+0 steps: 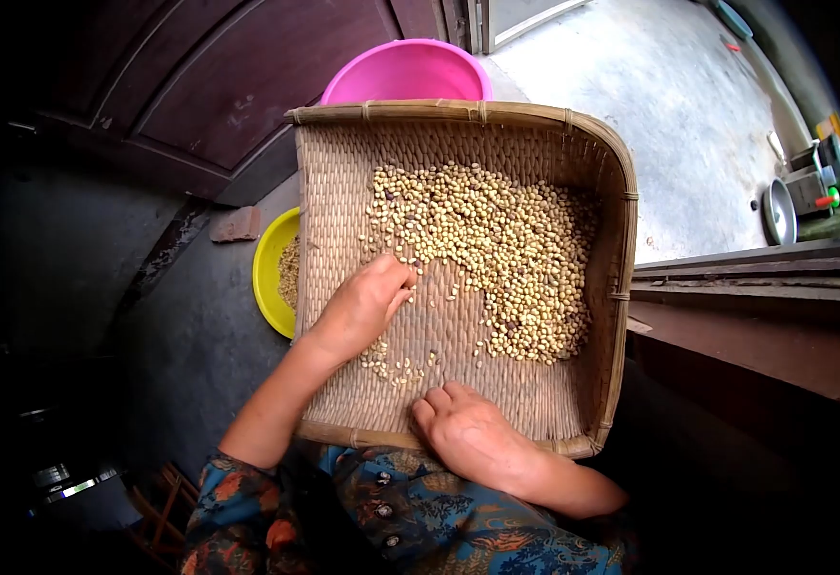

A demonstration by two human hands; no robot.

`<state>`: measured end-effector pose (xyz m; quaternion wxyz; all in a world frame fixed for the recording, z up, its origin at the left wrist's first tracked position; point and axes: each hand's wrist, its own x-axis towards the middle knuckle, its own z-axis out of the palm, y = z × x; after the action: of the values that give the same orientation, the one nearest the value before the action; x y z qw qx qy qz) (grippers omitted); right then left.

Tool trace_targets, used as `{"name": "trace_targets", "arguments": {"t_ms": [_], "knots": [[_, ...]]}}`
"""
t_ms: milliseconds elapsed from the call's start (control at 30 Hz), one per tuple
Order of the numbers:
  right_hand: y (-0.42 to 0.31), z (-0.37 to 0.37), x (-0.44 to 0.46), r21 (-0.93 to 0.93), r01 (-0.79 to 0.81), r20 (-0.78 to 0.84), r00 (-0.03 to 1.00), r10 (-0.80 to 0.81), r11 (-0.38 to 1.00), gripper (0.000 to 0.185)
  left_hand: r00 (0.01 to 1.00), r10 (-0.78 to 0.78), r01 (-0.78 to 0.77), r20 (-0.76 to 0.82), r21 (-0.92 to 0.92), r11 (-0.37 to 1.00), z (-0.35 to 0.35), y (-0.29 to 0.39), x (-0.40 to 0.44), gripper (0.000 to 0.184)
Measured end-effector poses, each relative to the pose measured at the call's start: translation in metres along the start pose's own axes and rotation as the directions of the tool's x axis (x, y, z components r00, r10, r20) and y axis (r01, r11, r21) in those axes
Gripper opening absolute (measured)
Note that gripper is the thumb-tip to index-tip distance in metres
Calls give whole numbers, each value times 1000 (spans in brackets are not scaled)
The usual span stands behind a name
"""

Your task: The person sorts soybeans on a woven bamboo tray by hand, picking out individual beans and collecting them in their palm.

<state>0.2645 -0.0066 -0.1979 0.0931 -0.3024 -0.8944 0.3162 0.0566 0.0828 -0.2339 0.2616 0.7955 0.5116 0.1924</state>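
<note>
A woven bamboo winnowing basket lies across my lap, its raised rim on the far and right sides. Pale yellow beans, a few of them dark, are spread over its far and right parts. My left hand is over the basket's left half, with fingers curled and pinched at the near edge of the beans; the fingertips' contents are hidden. Several loose beans lie between my two hands. Close to the front rim, my right hand rests on the weave with its fingers bent under, and what they hold, if anything, cannot be seen.
Left of the basket stands a yellow basin with some beans or bits in it. A pink basin is behind the far rim. A brick lies by the dark door. A metal bowl is outside, beyond the threshold.
</note>
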Motion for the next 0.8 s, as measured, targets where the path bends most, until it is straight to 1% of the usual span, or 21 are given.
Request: {"name": "trace_targets", "arguments": {"t_ms": [133,233,333,433,533,633,733,800], "knots": [[0,0,-1,-21,21,-30,999,-21,1000,16,996,-44,38,78,86,996,-4,2,-8,11],[0,-1,-1,-26,24,-38,999,-25,999,16,989,-103,87,101,157,984,-11,9,-10,10],[0,1,-1,-48,31,-43,998,-33,998,16,999,-45,45,0,97,994,-11,16,1,10],[1,3,-2,-20,27,-71,997,-28,999,15,994,92,-87,-54,84,993,4,13,16,8],[1,6,-3,-30,24,-99,995,-27,999,14,1000,-4,5,-7,210,978,14,8,18,8],[1,6,-2,-56,25,-96,995,-31,998,14,1000,-18,20,-10,223,975,12,6,16,8],[0,4,-2,-22,0,-24,1000,0,1000,16,999,-37,34,6,282,959,10,-1,5,8],[0,3,-2,-29,1,-17,1000,-1,1000,17,999,-44,45,-8,265,963,5,-3,0,8]]}}
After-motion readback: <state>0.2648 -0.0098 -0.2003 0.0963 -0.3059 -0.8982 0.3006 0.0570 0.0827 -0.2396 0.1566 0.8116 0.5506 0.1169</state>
